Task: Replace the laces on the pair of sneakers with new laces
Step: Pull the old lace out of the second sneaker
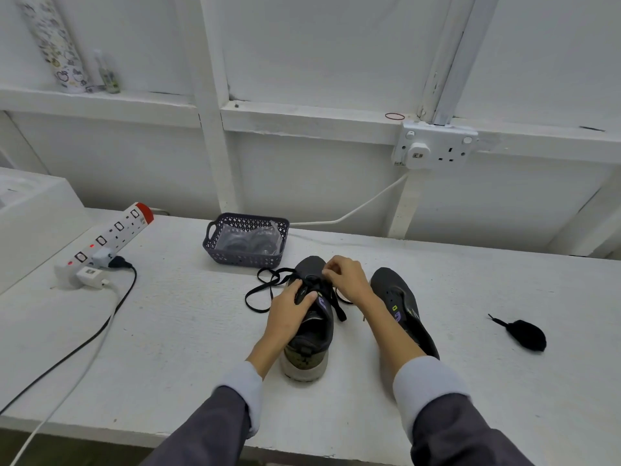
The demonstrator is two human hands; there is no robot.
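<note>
Two dark grey mesh sneakers with purple marks on their sides stood on the white painted bench [168,331], toes pointing to the far wall. The left sneaker [311,334], with a pale worn sole at its heel, sat in the middle of the bench. The right sneaker [400,297] stood just beside it on the right, partly behind the right forearm.

The left hand [290,309] lay on the left sneaker, its grip curled over the tongue and upper with the thumb pressed across the top. The right hand [346,275] was over the toe end of the same shoe, its grip pinched on the black flat lace [265,287] close to the eyelets. That lace trailed off the shoe in loose loops on the bench to the left, and one end hung down between the two shoes.

A wad of black lace [526,334] lay well apart on the right of the bench. Just beyond the shoes stood a dark grey perforated plastic basket [235,260] holding clear plastic packets [248,238]. On the far left lay a white power strip with a red end [107,240]; a black cable [84,341] and a white cable [77,375] ran from it toward the near edge. On the far wall sat a white double socket [437,146], with a red rubber band [395,116] on the ledge just above it.
</note>
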